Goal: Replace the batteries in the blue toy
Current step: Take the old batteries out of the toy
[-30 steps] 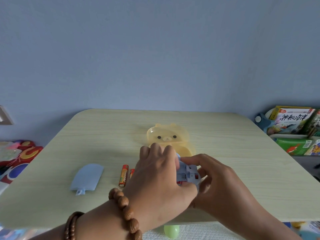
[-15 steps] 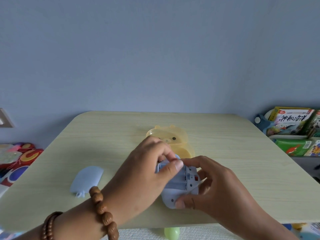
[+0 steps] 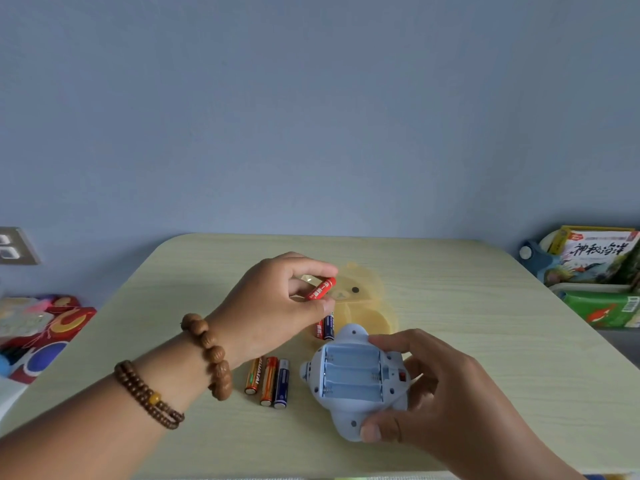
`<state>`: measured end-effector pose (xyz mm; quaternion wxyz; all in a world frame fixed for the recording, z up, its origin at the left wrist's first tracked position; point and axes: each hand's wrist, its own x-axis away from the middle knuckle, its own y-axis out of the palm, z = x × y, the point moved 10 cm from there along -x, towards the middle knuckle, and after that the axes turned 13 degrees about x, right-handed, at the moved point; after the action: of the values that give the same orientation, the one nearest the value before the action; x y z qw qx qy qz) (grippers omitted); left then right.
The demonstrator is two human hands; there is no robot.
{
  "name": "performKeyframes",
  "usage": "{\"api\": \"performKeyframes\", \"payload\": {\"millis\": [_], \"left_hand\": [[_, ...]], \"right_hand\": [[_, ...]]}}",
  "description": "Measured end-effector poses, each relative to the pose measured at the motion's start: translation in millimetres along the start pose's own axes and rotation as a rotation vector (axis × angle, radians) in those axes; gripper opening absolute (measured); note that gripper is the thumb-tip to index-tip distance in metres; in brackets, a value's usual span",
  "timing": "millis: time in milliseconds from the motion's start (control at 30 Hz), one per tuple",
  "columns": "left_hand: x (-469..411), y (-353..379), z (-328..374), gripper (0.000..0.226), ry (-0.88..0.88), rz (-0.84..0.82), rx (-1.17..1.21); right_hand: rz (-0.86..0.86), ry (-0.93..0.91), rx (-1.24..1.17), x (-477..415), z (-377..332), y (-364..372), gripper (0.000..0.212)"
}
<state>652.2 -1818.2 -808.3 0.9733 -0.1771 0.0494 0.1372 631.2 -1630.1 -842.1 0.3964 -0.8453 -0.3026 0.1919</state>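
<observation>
Blue plastic, back side up, the toy (image 3: 353,379) lay on the pale wooden table (image 3: 485,323) near its front edge, with its battery bay uncovered and three empty slots showing. The slots ran left to right, while the toy's long axis ran away from the person, its narrower rounded end pointing toward the far edge. The right hand (image 3: 446,393) gripped the toy from the right side, thumb pressed on the near end and fingertips curled over the far end.

The left hand (image 3: 277,303) was raised above the table behind the toy and pinched one red battery (image 3: 320,289) between thumb and fingers; that battery tilted up to the right. Six batteries were in view in all. Three (image 3: 268,381) lay side by side just left of the toy (two orange, one dark blue), their long axes running roughly away from the person. Two more (image 3: 325,327) lay partly hidden under the left hand, just beyond the toy.

One yellow bear-shaped case (image 3: 363,289) sat behind them. Two bead bracelets (image 3: 211,355) circled the left wrist.
</observation>
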Motion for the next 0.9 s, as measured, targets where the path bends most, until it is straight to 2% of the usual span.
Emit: {"api": "performKeyframes", "payload": {"millis": [67, 167, 300, 400, 667, 900], "left_hand": [[-4.6, 2.5, -1.7, 0.041, 0.013, -0.046, -0.027], [-13.6, 1.3, -3.5, 0.058, 0.033, -0.062, -0.066], [-26.6, 7.2, -1.4, 0.065, 0.142, -0.059, -0.26], [-32.9, 15.9, -5.0, 0.06, 0.163, -0.094, -0.319], [-30.4, 36.2, -16.4, 0.039, 0.171, -0.21, -0.445], [-30.2, 40.4, -18.6, 0.037, 0.193, -0.229, -0.462]], "right_hand": [[-0.011, 0.002, -0.007, 0.6, 1.1, 0.1, 0.075], [-0.014, 0.006, -0.014, 1.1, 2.6, -0.3, 0.074], [-0.028, 0.018, -0.032, 1.1, 5.2, 1.0, 0.072], [-0.03, 0.019, -0.035, 1.1, 5.3, -0.5, 0.08], [-0.048, 0.043, -0.038, 4.4, 9.9, 0.2, 0.078], [-0.044, 0.067, -0.08, 3.0, 10.6, -1.0, 0.08]]}}
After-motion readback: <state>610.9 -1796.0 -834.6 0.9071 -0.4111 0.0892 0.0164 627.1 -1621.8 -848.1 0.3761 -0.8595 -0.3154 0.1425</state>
